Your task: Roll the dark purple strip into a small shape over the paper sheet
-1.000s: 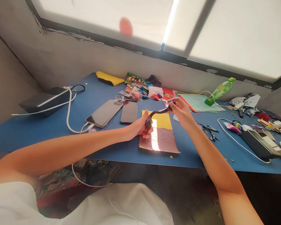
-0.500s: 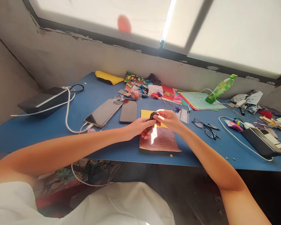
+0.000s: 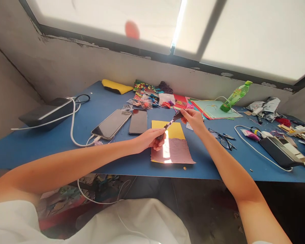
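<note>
A lump of dark modelling clay [image 3: 169, 124] is drawn out into a thin strand between my hands, sunlit in the middle. My left hand [image 3: 156, 139] is closed around its lower end. The upper end is pinched in the fingers of my right hand [image 3: 193, 118], higher and to the right. Beneath them lies a yellow card [image 3: 169, 126], its lower part covered with a rough pinkish-mauve layer [image 3: 179, 150] that looks like spread clay. A strip of sunlight falls across that layer.
Left of the card lie two phones [image 3: 112, 124] and a black power box [image 3: 49, 110] with white cables. Craft packets [image 3: 142, 101], coloured paper [image 3: 205, 106] and a green bottle [image 3: 236, 96] stand along the back. Glasses [image 3: 225, 140] and another power box [image 3: 278, 152] are at right.
My right hand has moved up and to the right, away from my left. The dark clay, a compact lump before, is now pulled into a strand between them. The view has shifted slightly.
</note>
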The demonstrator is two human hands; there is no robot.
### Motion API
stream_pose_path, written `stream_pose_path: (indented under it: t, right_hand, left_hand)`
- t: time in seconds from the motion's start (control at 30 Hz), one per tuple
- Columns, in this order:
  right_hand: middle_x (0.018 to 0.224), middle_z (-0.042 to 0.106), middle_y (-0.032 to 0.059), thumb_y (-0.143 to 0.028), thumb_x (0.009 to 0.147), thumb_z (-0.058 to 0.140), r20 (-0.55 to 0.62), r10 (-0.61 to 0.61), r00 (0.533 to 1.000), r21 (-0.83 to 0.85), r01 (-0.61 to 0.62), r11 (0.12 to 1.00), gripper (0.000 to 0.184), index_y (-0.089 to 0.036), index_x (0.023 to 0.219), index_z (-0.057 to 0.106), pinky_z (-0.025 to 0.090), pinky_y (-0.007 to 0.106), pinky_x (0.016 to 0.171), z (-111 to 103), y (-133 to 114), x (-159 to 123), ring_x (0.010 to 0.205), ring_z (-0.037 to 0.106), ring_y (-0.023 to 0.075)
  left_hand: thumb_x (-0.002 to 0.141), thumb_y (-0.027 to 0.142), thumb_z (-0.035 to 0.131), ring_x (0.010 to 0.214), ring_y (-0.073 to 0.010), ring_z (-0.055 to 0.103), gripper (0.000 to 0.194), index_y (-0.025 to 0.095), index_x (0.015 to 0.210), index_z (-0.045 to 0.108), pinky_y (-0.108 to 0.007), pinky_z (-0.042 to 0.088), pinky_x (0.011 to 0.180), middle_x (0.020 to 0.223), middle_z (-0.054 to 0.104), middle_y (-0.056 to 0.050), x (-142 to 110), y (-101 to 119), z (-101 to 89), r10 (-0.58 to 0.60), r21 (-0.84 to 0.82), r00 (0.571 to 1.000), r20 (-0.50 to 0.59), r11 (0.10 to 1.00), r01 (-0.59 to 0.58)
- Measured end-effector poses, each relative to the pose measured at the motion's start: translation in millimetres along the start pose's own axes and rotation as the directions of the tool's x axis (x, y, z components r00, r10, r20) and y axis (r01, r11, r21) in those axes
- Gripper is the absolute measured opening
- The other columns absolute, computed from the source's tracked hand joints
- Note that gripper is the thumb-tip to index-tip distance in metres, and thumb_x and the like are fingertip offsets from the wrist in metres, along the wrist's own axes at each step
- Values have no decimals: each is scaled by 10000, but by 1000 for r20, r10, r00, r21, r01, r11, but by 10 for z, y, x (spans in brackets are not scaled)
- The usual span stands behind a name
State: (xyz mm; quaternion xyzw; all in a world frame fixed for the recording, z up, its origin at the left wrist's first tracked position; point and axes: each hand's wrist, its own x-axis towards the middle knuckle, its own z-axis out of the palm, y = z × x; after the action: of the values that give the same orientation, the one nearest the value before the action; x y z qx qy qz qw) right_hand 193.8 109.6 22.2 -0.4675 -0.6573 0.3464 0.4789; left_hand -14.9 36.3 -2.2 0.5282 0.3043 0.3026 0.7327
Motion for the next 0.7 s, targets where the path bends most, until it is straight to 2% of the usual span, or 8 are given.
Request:
stream_pose_path:
  t: [0.07, 0.17, 0.3, 0.4, 0.47, 0.53, 0.63, 0.7]
  right_hand:
    - [476, 514, -30, -752, 544, 701, -29, -4, 1000, 1, 4, 1000, 584, -187, 680, 648, 376, 254, 421, -36, -21, 7, 417, 432, 89]
    - [513, 516, -23, -733, 610, 679, 10, -44, 999, -10, 44, 999, 549, -193, 714, 672, 390, 263, 443, -9, -109, -63, 450, 438, 96]
    - [811, 616, 57, -683, 701, 643, 177, -163, 971, -61, 176, 982, 478, -210, 739, 699, 460, 267, 528, 143, -244, -251, 712, 563, 153]
    - [982, 603, 83, -670, 745, 602, 311, -175, 934, -116, 220, 969, 471, -214, 796, 707, 484, 267, 588, 256, -276, -358, 875, 576, 186]
    - [947, 615, 71, -674, 780, 551, 401, -130, 907, -163, 210, 964, 490, -210, 839, 697, 480, 268, 593, 307, -258, -385, 805, 577, 167]
    - [809, 616, 40, -672, 821, 488, 467, -92, 879, -197, 205, 959, 510, -196, 791, 667, 462, 259, 577, 336, -223, -384, 691, 557, 138]
    - [627, 542, -2, -682, 835, 451, 483, -91, 871, -178, 200, 963, 540, -184, 683, 593, 435, 246, 542, 355, -170, -358, 575, 514, 111]
    - [610, 521, -12, -708, 808, 472, 465, -89, 881, -134, 169, 976, 551, -183, 670, 567, 426, 243, 523, 360, -142, -338, 533, 496, 98]
  left_hand:
    - [839, 612, 521, 436, -96, 429, 463, 168, 713, 493, -230, 286, 458, 525, 476, 27, 3, 1, -6, -1, -35, 1000, -2, 999, 1]
    - [825, 722, 437, 426, -97, 407, 556, 177, 718, 465, -242, 294, 475, 522, 471, 25, 16, 7, -17, -24, -63, 1000, -8, 998, 23]
    - [765, 820, 390, 428, -93, 400, 635, 187, 749, 444, -249, 310, 498, 526, 472, 32, 36, 5, -28, -9, -63, 1000, 25, 998, 10]
    - [674, 836, 513, 441, -83, 405, 662, 184, 773, 452, -243, 304, 494, 546, 470, 45, 29, -3, -25, 35, -26, 997, 72, 999, -33]
    - [626, 788, 627, 451, -74, 412, 642, 185, 741, 439, -236, 295, 484, 553, 460, 54, 14, -9, -17, 59, 14, 996, 65, 998, -60]
    - [641, 729, 673, 450, -69, 418, 600, 184, 711, 433, -229, 279, 467, 552, 457, 56, 2, -15, -9, 56, 62, 998, 24, 996, -57]
    - [717, 651, 651, 431, -71, 410, 506, 171, 774, 500, -225, 269, 446, 535, 460, 59, -4, -19, -3, 36, 100, 999, -19, 994, -34]
    - [741, 595, 643, 422, -75, 406, 454, 165, 829, 528, -225, 282, 443, 522, 462, 62, -1, -19, -1, 36, 106, 999, -21, 994, -34]
